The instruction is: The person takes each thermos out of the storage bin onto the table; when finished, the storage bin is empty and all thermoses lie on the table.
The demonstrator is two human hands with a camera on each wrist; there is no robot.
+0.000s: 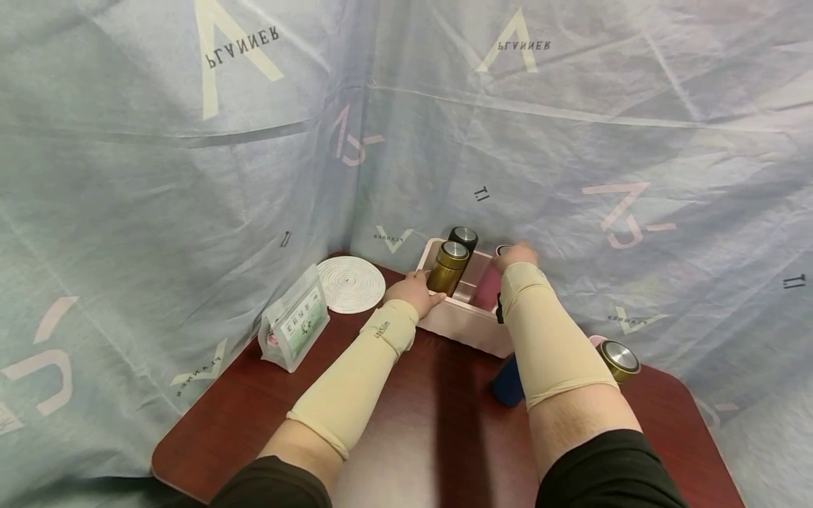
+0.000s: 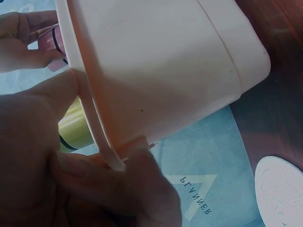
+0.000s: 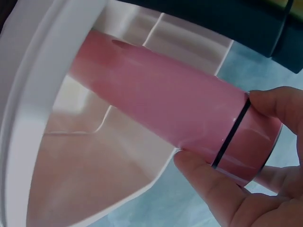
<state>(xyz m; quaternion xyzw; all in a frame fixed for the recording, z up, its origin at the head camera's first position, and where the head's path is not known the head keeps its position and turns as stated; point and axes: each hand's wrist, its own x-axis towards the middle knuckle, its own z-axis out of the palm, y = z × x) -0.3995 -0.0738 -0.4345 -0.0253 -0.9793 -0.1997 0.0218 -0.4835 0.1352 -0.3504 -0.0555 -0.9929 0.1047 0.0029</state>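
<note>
A pale pink storage bin (image 1: pixel 462 323) stands at the back of the table. My left hand (image 1: pixel 413 293) grips its left corner at the rim, seen close up in the left wrist view. Inside the bin, a gold thermos bottle (image 1: pixel 447 274) and a black thermos bottle (image 1: pixel 471 240) stand at the left end. With its fingers and thumb, my right hand (image 1: pixel 517 255) holds a pink thermos bottle (image 3: pixel 165 99) around its cap. That bottle leans inside the bin, its lower end partly hidden by the bin's rim in the right wrist view.
Right of the bin, a blue bottle (image 1: pixel 507 383) and a gold-capped bottle (image 1: pixel 619 360) are partly hidden by my right arm. A round white woven mat (image 1: pixel 349 284) and a printed stand-up pouch (image 1: pixel 298 324) are at the left. Grey printed sheeting (image 1: pixel 571 141) hangs behind the table.
</note>
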